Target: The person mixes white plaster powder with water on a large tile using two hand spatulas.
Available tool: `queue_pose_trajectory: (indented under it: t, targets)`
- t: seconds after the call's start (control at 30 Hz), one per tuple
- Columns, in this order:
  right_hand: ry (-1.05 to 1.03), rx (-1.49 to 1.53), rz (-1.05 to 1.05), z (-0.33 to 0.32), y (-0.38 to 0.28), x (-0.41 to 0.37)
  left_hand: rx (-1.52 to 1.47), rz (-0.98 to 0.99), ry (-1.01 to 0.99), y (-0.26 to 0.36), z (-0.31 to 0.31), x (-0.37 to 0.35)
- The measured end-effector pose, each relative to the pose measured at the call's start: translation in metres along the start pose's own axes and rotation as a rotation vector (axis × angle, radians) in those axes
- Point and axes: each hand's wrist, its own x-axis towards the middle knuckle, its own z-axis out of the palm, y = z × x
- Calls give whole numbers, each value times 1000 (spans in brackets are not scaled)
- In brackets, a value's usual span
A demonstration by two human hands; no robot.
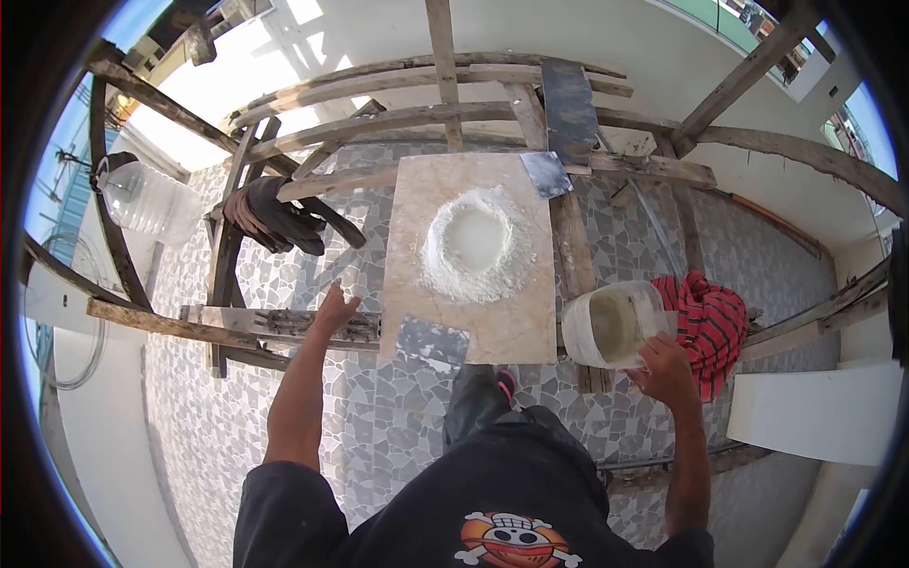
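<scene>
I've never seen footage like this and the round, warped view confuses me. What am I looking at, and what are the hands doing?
No machine here: a camera on a person's head looks down at their bare hands; its wide lens bends the edges. A beige stone slab lies across wooden planks, carrying a ring of white powder with a pale pool inside. One flat metal scraper lies at its near corner, another at its far corner. The left hand rests open on a plank beside the slab. The right hand grips a white bucket's rim, beside a red striped cloth.

Head camera, fisheye, close, facing steeply down.
</scene>
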Motion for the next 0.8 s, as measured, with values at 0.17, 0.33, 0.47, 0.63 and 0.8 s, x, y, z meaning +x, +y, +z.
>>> queue_pose_trajectory:
  t: [0.17, 0.33, 0.47, 0.63, 0.8]
  targets:
    - [1, -1, -11, -1, 0, 1, 15, 103, 49, -30, 15, 14]
    - [6, -29, -13, -2, 1, -1, -15, 66, 272, 4, 8, -9]
    - [18, -28, 16, -2, -1, -2, 45, 30, 313, 20, 3, -19]
    - [30, -39, 18, -2, 0, -4, 62, 43, 372, 16, 6, -18]
    - [28, -47, 35, 0, 0, -5, 64, 22, 364, 22, 4, -22]
